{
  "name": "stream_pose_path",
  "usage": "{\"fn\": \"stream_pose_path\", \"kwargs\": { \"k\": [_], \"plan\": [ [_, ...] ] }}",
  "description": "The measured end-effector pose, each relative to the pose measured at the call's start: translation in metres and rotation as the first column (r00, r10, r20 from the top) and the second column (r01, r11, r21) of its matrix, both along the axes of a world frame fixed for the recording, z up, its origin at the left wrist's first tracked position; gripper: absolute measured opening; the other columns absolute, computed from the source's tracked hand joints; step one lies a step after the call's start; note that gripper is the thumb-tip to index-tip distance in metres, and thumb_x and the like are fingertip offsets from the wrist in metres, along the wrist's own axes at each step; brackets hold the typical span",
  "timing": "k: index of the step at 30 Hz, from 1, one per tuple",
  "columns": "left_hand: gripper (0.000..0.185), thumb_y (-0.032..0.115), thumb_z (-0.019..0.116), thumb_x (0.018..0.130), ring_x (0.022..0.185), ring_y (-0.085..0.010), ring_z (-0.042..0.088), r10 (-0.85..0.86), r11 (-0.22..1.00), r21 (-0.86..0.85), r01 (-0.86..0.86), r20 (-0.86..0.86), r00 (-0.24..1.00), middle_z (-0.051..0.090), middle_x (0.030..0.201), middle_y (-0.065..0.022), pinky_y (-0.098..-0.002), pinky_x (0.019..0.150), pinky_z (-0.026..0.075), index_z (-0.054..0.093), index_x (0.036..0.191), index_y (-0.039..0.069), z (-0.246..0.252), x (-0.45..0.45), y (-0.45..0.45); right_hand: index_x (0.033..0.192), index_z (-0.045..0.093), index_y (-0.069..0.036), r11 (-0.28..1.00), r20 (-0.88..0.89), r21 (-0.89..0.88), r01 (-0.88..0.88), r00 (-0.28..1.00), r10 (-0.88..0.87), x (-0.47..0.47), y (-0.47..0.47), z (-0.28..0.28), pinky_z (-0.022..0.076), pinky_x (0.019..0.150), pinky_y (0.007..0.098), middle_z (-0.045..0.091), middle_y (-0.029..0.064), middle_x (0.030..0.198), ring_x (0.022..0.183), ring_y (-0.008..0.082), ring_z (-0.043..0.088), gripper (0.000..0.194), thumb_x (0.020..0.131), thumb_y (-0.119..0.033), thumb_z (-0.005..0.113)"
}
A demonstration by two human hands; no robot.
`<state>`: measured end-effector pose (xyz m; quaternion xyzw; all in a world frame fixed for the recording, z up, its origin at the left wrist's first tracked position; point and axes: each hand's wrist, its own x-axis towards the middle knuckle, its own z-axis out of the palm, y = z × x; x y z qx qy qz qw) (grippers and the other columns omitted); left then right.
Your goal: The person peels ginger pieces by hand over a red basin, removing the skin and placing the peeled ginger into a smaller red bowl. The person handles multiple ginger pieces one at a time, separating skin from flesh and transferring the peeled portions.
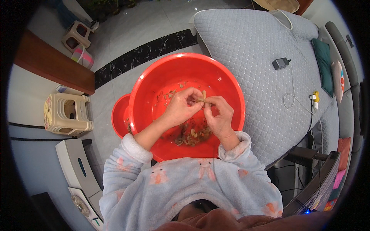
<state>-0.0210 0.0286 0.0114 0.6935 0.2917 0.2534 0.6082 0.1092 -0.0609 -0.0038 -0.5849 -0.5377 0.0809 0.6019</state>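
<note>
Over a large red plastic basin (pixel 185 57) my two hands meet, fingertips close together. Between them is a small tan-green piece of plant matter (pixel 204 96), pinched by the fingers of my left hand (pixel 182 108) and of my right hand (pixel 220 115). In the bottom of the basin lies a wet heap of brownish plant pieces (pixel 192 137), partly below my right hand. Small loose bits (pixel 167 94) are scattered on the basin's far side. A smaller red basin (pixel 120 115) stands against the left side of the large one; some brown pieces show at its edge, the rest is hidden.
A quilted grey cover (pixel 260 86) lies on the sofa to the right, with a black power adapter (pixel 281 63) and its cable. Stacked cream plastic stools (pixel 69 114) stand at the left, near a wooden door frame (pixel 55 62). A monitor-like panel (pixel 315 184) is at lower right.
</note>
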Motion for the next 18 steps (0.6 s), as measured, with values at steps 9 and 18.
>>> {"fn": "stream_pose_path", "kwargs": {
  "k": [9, 18],
  "plan": [
    [0.018, 0.001, 0.064, 0.082, 0.071, -0.0101, 0.062, 0.031, 0.963, 0.268, -0.022, -0.032, 0.999, 0.065, 0.085, -0.0069, -0.0253, 0.059, 0.051, 0.061, 0.099, -0.001, 0.006, -0.0015, -0.0016, 0.093, 0.062, 0.002, 0.99, -0.369, -0.094, -0.102, 0.927, 0.061, -0.0043, -0.0001, -0.0083, 0.0526, 0.071, 0.0275, 0.065, 0.0097, 0.084, 0.077, 0.0154, 0.064, 0.014, 0.079, 0.004, 0.063],
    [0.022, -0.001, 0.062, 0.082, 0.077, -0.0147, 0.063, -0.025, 0.96, 0.278, 0.028, -0.016, 1.0, 0.064, 0.088, -0.0087, -0.0272, 0.065, 0.053, 0.057, 0.103, -0.001, 0.0098, -0.0012, -0.0075, 0.096, 0.062, 0.001, 0.982, -0.344, -0.165, -0.096, 0.939, 0.035, -0.0002, -0.0005, -0.0069, 0.0515, 0.072, 0.0263, 0.064, 0.0074, 0.087, 0.079, 0.0135, 0.063, 0.016, 0.08, 0.004, 0.064]
  ]
}}
